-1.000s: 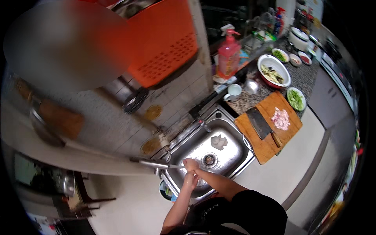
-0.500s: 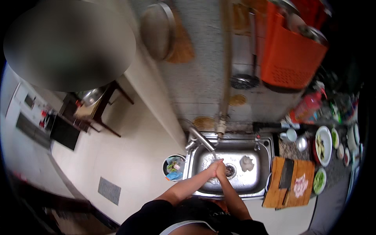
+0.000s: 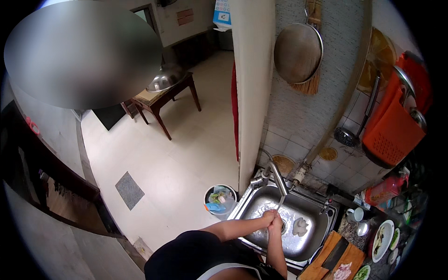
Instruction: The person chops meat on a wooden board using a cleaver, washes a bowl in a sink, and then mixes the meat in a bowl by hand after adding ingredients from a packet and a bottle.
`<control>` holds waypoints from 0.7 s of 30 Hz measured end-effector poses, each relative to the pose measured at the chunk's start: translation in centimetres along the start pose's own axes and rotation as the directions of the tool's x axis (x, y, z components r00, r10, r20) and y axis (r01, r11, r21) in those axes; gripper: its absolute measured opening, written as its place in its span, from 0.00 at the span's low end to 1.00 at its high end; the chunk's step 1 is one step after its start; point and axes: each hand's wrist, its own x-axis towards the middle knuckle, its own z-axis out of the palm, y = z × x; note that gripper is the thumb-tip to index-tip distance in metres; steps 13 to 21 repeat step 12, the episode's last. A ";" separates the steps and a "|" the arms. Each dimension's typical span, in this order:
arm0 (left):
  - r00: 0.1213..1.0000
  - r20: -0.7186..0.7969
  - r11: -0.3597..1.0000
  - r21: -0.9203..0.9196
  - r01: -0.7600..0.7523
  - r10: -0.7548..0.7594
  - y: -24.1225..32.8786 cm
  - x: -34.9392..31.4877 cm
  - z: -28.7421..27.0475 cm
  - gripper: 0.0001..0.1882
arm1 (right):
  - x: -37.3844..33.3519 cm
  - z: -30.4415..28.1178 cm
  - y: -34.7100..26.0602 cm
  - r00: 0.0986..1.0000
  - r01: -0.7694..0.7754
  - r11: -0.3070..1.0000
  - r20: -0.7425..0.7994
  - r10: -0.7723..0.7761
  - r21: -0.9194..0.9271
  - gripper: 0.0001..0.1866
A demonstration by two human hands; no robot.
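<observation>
My left hand (image 3: 269, 216) and my right hand (image 3: 276, 223) are clasped closely over the steel sink (image 3: 291, 245). Fingers of both are closed and pressed against each other; anything between the palms is hidden. A thin stream of water runs down onto them from the steel faucet (image 3: 278, 179). Just right of my hands, a whitish crumpled lump (image 3: 300, 227) lies on the wet sink bottom. The drain (image 3: 283, 227) shows partly behind my right hand.
Right of the sink, a wooden cutting board (image 3: 322, 256) carries a cleaver (image 3: 335, 254) and chopped pale pink meat (image 3: 343, 270). Beyond stand a white oval dish (image 3: 383, 240) and a mug (image 3: 355, 214). A waste bin (image 3: 220, 199) stands left. An orange utensil holder (image 3: 394, 133) hangs on the wall.
The view has swung left, so the sink and board appear farther right and lower, and more floor and a table show. My hands stay clasped under the water.
</observation>
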 end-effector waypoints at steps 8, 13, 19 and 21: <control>0.989 -0.119 0.890 0.437 0.130 -0.086 7.6 -8.2 3.0 0.32 | -0.6 -6.1 -2.0 0.999 -0.025 0.994 0.037 0.021 0.106 0.23; 0.965 -0.236 0.977 0.150 0.151 -0.113 12.0 -8.5 3.3 0.31 | 1.9 -7.6 -0.9 0.998 0.048 0.998 0.033 -0.047 -0.048 0.27; 0.965 -0.236 0.977 0.150 0.151 -0.113 12.0 -8.5 3.3 0.31 | 1.9 -7.6 -0.9 0.998 0.048 0.998 0.033 -0.047 -0.048 0.27; 0.965 -0.236 0.977 0.150 0.151 -0.113 12.0 -8.5 3.3 0.31 | 1.9 -7.6 -0.9 0.998 0.048 0.998 0.033 -0.047 -0.048 0.27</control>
